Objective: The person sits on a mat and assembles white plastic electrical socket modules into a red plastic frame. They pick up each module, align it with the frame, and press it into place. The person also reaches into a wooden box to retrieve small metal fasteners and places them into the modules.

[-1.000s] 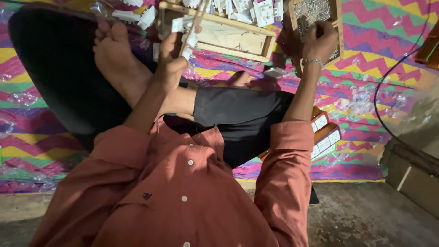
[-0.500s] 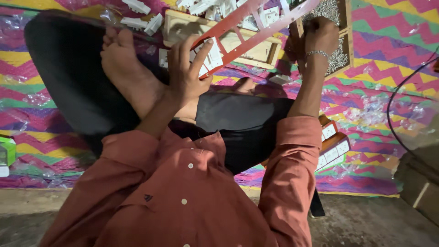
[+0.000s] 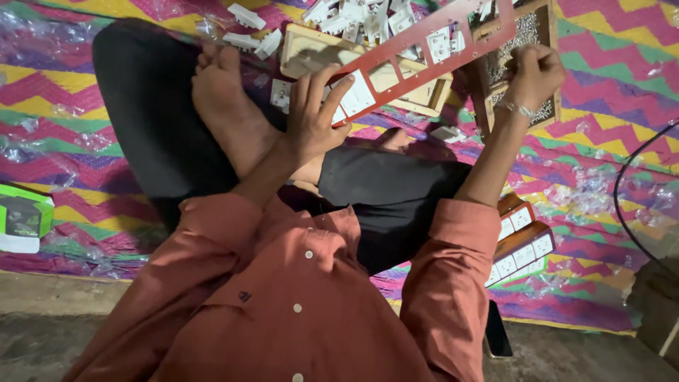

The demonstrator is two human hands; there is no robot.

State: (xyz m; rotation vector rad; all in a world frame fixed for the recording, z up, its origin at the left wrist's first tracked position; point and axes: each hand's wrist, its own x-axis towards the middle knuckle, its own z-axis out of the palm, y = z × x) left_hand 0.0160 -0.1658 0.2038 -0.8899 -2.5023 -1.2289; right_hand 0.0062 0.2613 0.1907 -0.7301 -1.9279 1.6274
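We hold a long red panel (image 3: 424,53) with square cut-outs, some filled with white switches, tilted above our crossed legs. Our left hand (image 3: 315,117) clamps its lower end; our right hand (image 3: 532,74) is closed over a tray of screws (image 3: 527,32).

Red slotted panel (image 3: 424,53), white switches (image 3: 357,95), zigzag multicoloured mat (image 3: 608,78).

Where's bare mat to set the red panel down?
Free: mat left of the knee, above the green box; mat right of the screw tray. Crowded: top centre, white switches heaped by the wooden tray under the red panel held by left hand.
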